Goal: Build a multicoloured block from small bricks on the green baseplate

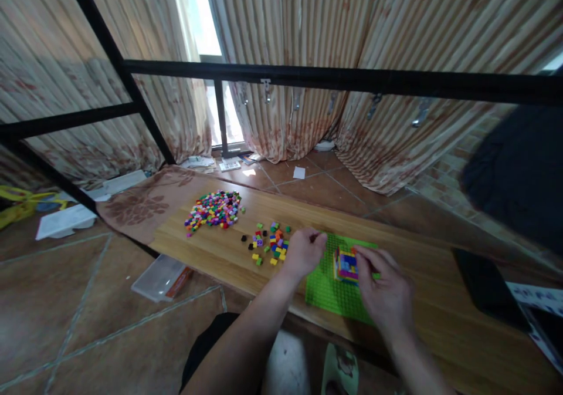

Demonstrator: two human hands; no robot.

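Note:
A green studded baseplate point(328, 292) lies on the wooden table point(211, 248) in front of me. A small multicoloured brick build point(345, 264) stands on it. My right hand point(385, 289) rests on the plate with its fingertips pinched at the build's right side. My left hand point(304, 251) is curled closed at the plate's left edge, thumb and finger pressed together; what they hold is too small to make out. A scatter of loose bricks point(269, 243) lies just left of that hand. A larger heap of bricks point(213, 208) sits farther left.
A black phone or tablet point(486, 288) lies on the table at the right, next to printed paper point(539, 301). A clear plastic box point(160, 276) sits on the tiled floor below the table's left end. A black metal frame point(308, 78) crosses ahead, curtains behind it.

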